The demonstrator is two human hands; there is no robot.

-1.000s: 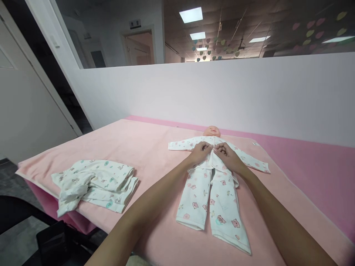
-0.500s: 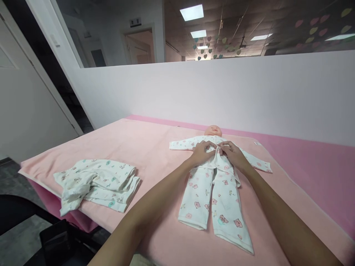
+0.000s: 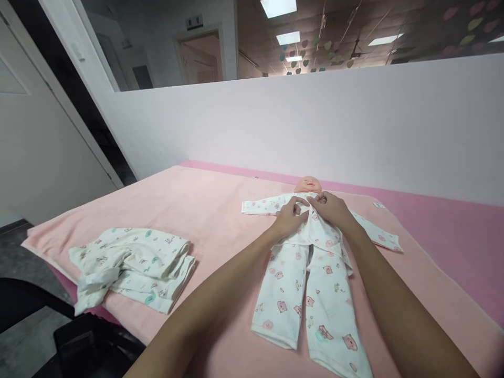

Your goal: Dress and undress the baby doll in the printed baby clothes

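A baby doll [image 3: 308, 184] lies on its back, its head toward the wall. It wears a white long-sleeved baby top [image 3: 328, 237] and white baby trousers [image 3: 326, 310], both printed with pink animals. At the top's front edge, over the chest, both hands are pinching cloth. My left hand [image 3: 290, 216] is closed with thumb and fingers on the left side of the opening. Right beside it, my right hand [image 3: 329, 208] grips the other side, drawing the cloth up into a small peak. Any fastener between the fingertips is hidden.
Folded white baby clothes [image 3: 134, 265] with green prints lie at the table's left front edge. A pink blanket [image 3: 212, 210] covers the table. Behind it rises a white wall [image 3: 275, 126] with a window above. A black chair [image 3: 86, 336] stands at the lower left.
My right hand has shifted slightly up along the top's opening, and the pinched cloth is lifted more. My left hand stays close by. The camera view has moved a little.
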